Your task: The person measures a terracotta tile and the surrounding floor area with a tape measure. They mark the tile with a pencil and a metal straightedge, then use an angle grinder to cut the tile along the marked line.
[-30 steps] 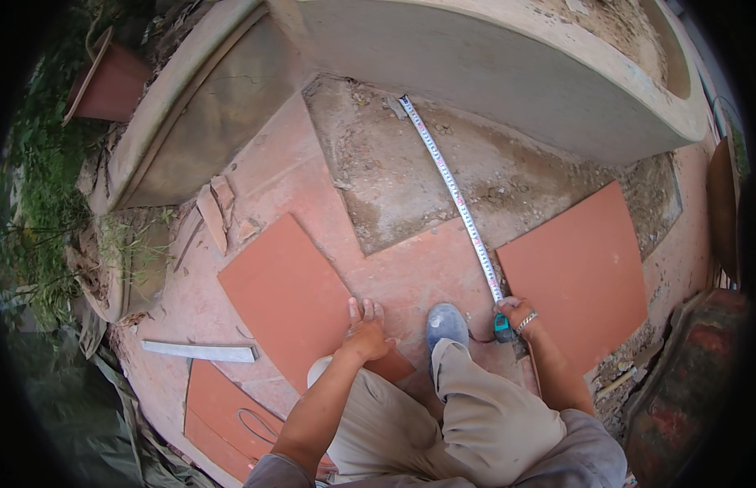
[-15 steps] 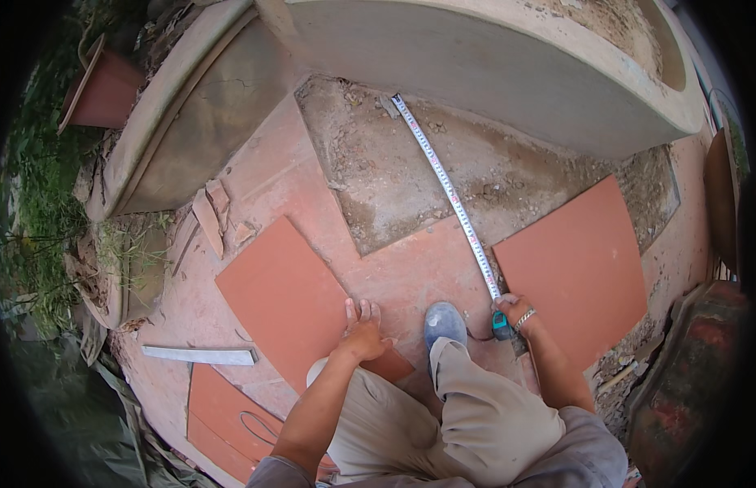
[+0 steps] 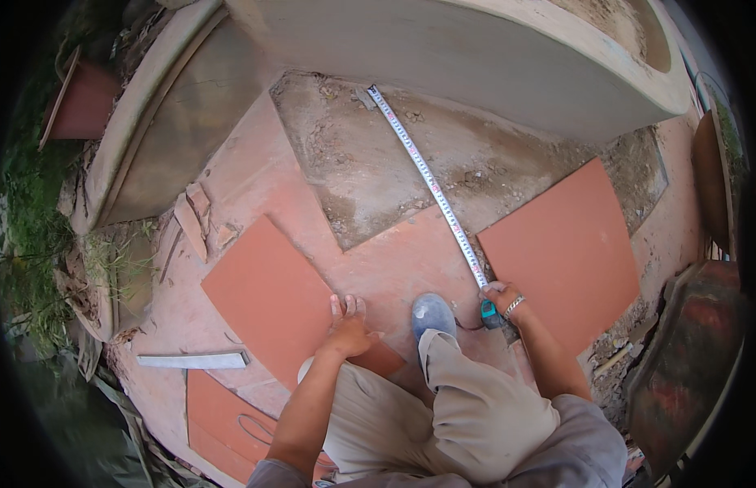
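Observation:
My right hand (image 3: 501, 298) is closed around a teal tape measure (image 3: 489, 312). Its white blade (image 3: 427, 175) stretches away across the bare, untiled patch of ground (image 3: 337, 175), with the tip near the base of the curved wall. My left hand (image 3: 351, 328) rests, fingers spread, on the edge of a large terracotta tile (image 3: 268, 289). Another terracotta tile (image 3: 565, 256) lies to the right, beside the tape and my right forearm. My grey-dusted shoe (image 3: 432, 315) stands between the two hands.
A curved concrete wall (image 3: 475, 69) closes off the far side. A metal bar (image 3: 193, 360) and more tiles (image 3: 223, 423) lie at the left, with tile shards (image 3: 191, 224) beyond. A reddish pot (image 3: 85, 102) stands among plants at far left. Rubble (image 3: 610, 350) borders the right.
The whole view has shifted slightly, so the scene sits a little further left. Both hands keep their places, on the tile and around the tape measure.

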